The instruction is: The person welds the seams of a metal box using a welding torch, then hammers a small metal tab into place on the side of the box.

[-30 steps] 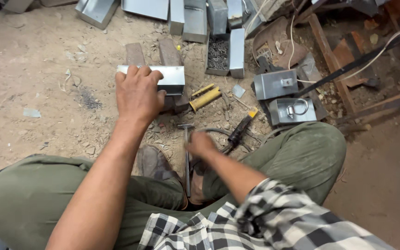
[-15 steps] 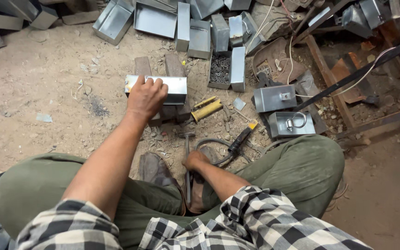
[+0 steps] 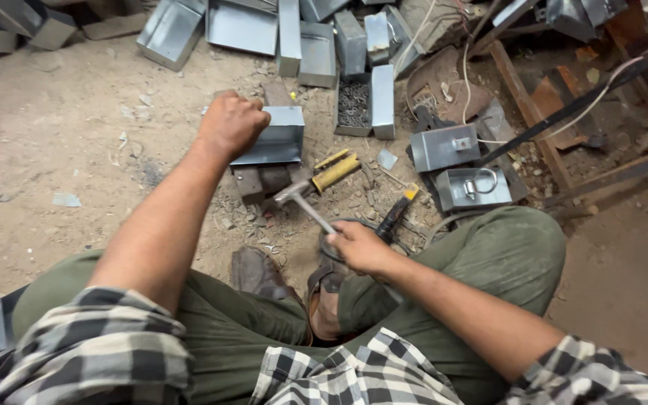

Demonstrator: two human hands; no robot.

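Note:
My left hand [image 3: 230, 124] is closed on a bent piece of grey sheet metal [image 3: 275, 139] that rests on a dark iron block [image 3: 260, 180] on the dirt floor. A small hammer [image 3: 303, 201] is gripped by its handle in my right hand [image 3: 358, 246], with the head raised just beside the block, below the metal piece. I sit on the ground with my legs in green trousers folded and a foot under my right wrist.
A yellow-handled tool [image 3: 337, 172] and a black-and-yellow tool [image 3: 397, 213] lie by the block. Two grey metal boxes [image 3: 444, 147] sit to the right. Several folded metal pieces [image 3: 245, 26], a tray of small parts [image 3: 354, 105] and rusty scrap [image 3: 556, 97] lie beyond.
My right hand has closed on the hammer and lifted it from the ground toward the block. My left hand stays on the metal piece, and the view has shifted closer.

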